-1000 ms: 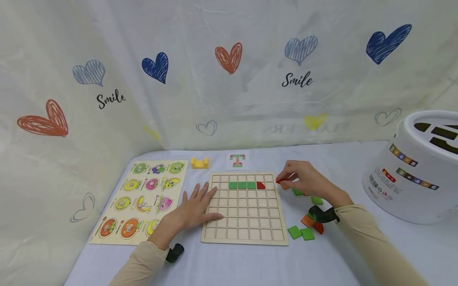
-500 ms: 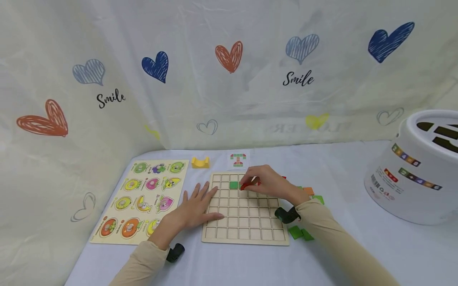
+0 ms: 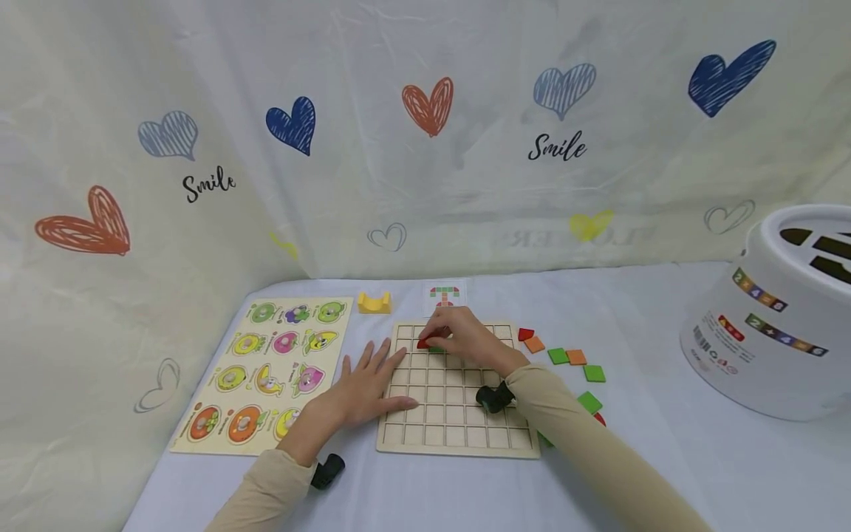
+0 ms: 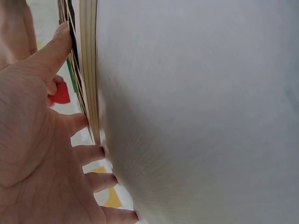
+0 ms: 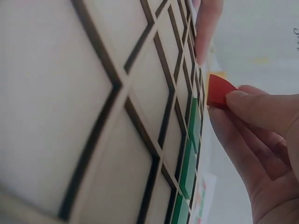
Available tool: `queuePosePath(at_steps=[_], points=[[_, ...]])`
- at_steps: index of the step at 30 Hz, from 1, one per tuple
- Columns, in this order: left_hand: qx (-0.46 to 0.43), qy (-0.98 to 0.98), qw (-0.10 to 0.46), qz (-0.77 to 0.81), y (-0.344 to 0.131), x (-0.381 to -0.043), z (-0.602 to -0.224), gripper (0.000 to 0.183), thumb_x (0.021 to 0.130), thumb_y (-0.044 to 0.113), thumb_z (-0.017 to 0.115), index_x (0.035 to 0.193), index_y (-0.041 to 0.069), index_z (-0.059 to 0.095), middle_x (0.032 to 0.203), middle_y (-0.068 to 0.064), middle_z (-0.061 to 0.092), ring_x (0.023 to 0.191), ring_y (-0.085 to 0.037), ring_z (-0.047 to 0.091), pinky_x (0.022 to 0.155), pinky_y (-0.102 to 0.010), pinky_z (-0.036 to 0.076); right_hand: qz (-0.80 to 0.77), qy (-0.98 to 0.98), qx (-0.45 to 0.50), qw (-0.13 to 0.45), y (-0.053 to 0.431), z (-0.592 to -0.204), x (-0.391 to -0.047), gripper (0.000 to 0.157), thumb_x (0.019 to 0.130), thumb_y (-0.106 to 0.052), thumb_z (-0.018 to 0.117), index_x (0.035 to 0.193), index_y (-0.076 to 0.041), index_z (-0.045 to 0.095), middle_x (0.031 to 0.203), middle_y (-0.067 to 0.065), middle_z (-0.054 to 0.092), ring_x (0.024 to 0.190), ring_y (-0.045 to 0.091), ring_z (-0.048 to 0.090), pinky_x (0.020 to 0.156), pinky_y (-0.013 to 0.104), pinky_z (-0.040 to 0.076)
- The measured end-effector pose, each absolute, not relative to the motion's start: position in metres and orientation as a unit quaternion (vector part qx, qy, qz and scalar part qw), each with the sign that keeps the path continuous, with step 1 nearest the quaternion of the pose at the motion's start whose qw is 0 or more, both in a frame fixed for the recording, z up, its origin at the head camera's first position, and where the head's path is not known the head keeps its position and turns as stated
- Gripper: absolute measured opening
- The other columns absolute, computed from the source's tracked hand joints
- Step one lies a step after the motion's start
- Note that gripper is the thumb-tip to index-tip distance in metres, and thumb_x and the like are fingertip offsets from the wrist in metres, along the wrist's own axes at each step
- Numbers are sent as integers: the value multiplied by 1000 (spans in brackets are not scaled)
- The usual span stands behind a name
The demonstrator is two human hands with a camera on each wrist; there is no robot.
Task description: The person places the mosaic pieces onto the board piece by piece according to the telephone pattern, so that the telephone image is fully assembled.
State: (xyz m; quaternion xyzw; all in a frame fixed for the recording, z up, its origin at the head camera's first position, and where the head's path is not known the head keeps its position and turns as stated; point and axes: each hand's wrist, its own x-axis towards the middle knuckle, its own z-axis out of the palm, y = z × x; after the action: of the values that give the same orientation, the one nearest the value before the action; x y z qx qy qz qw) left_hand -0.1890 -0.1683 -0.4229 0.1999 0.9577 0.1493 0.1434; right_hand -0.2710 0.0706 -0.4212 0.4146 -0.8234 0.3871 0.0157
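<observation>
The left hand (image 3: 362,388), fingers spread and holding nothing, rests on the left edge of the pale wooden grid board (image 3: 435,436). Near the board's far left corner is the red quarter-round piece (image 5: 218,91), just left of the green square tiles (image 5: 188,171); the right hand (image 3: 465,336) pinches it firmly between thumb and fingers, seemingly above the grid.

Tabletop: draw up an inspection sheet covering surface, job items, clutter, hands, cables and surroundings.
Surface: white cloth, some soft creases.
Job items: grid board, flat; green tiles seated in cells; loose tiles in red, orange and green to its right; pattern card beyond it.
Clutter: fruit puzzle and yellow block.
Hands: left hand spread at the board's left edge; right hand pinching a red piece.
Cables: nothing seen.
Surroundings: heart-print backdrop; white tub at right.
</observation>
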Motion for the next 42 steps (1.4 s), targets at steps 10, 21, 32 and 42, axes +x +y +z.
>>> queuePosePath(at_steps=[10, 21, 32, 42], points=[[201, 958, 140, 149, -168, -190, -426, 93, 98, 66, 60, 167, 14, 26, 173, -20, 13, 159, -47, 7, 117, -78, 8, 357, -837, 414, 22, 60, -428, -276, 12, 91, 2, 78, 102, -1, 82, 98, 7, 73, 92, 21, 69, 79, 25, 58], [203, 958, 139, 145, -168, -189, -424, 93, 99, 65, 59, 167, 12, 25, 173, -21, 12, 158, -48, 5, 117, -78, 8, 330, -848, 415, 15, 60, -424, -275, 11, 92, 2, 77, 101, -2, 82, 99, 7, 73, 94, 22, 70, 81, 24, 57], [196, 958, 146, 150, -168, -188, -425, 93, 98, 67, 58, 167, 14, 26, 174, -20, 12, 159, -47, 5, 117, -77, 7, 297, -853, 429, 12, 58, -421, -274, 12, 93, 3, 76, 102, -1, 82, 97, 8, 72, 93, 23, 70, 80, 23, 57], [198, 958, 143, 148, -167, -189, -425, 93, 98, 67, 58, 167, 14, 26, 174, -20, 12, 159, -47, 6, 117, -78, 7, 259, -861, 438, 16, 55, -419, -276, 12, 93, 3, 76, 103, 1, 81, 98, 9, 71, 93, 23, 69, 79, 20, 56]])
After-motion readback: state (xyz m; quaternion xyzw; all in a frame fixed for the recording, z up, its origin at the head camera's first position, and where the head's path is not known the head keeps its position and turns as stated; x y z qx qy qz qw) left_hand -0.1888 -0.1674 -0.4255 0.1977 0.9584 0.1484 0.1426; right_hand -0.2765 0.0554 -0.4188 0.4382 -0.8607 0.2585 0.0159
